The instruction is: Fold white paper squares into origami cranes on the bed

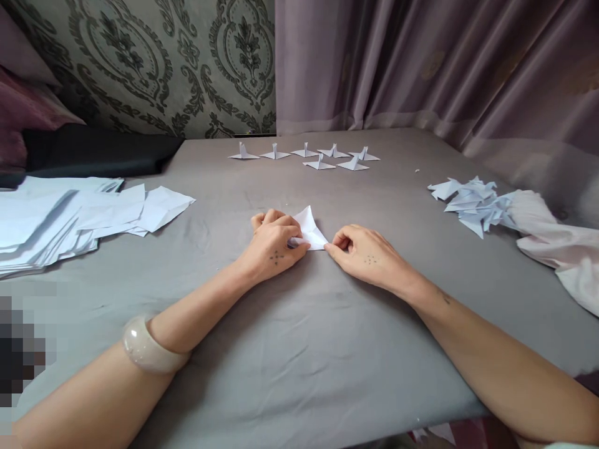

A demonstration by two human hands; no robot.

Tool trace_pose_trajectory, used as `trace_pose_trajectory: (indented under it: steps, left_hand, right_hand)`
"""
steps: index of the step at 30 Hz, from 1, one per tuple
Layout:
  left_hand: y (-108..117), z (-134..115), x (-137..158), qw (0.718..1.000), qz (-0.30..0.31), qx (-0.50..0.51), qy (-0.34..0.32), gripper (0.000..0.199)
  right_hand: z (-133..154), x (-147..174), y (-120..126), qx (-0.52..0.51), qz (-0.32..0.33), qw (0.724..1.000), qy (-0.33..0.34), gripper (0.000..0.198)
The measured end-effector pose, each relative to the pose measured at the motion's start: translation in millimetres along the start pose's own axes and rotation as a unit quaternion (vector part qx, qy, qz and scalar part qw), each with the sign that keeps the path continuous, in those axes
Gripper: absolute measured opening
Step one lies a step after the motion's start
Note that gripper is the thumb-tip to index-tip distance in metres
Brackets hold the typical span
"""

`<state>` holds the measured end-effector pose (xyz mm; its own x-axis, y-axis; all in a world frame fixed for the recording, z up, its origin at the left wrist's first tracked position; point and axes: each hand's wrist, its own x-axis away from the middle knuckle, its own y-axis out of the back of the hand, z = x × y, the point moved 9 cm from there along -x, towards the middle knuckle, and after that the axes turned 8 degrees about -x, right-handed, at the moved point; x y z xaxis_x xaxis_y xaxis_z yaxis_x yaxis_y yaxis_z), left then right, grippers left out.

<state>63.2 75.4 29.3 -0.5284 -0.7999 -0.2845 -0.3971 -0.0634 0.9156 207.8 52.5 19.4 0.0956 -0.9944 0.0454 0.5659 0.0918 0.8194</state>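
A small folded sheet of white paper [309, 228] lies on the grey cloth between my two hands, one corner pointing away from me. My left hand [277, 240] covers its left part, with the thumb and curled fingers closed on that side. At the paper's lower right corner, my right hand [362, 252] pinches the tip between thumb and forefinger. The left fingers hide part of the folds.
Several folded paper figures [321, 162] stand at the back. Stacked white sheets [37, 224] lie at left, near a black cloth [98, 149]. A heap of folded paper pieces [480, 202] sits at right beside a pale cloth [543, 227]. Curtains [397, 62] hang behind.
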Motion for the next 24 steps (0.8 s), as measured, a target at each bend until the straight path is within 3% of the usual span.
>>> trace_pose_trajectory:
  steps: [13, 15, 19, 24]
  left_hand:
    - [0, 0, 0, 1.000, -0.004, 0.002, -0.004, 0.016]
    - [0, 0, 1, 1.000, -0.008, 0.000, -0.008, 0.016]
    - [-3, 1, 1, 1.000, -0.010, -0.004, -0.010, 0.018]
    - [3, 3, 2, 1.000, -0.011, 0.001, -0.026, 0.020]
  right_hand:
    - [-5, -1, -2, -0.020, -0.005, 1.000, -0.014, 0.007]
    - [4, 2, -1, -0.028, -0.019, 0.999, 0.026, 0.006]
    - [37, 14, -7, -0.016, -0.030, 0.987, 0.160, 0.024]
    - [47, 25, -23, 0.070, 0.003, 0.982, 0.175, 0.035]
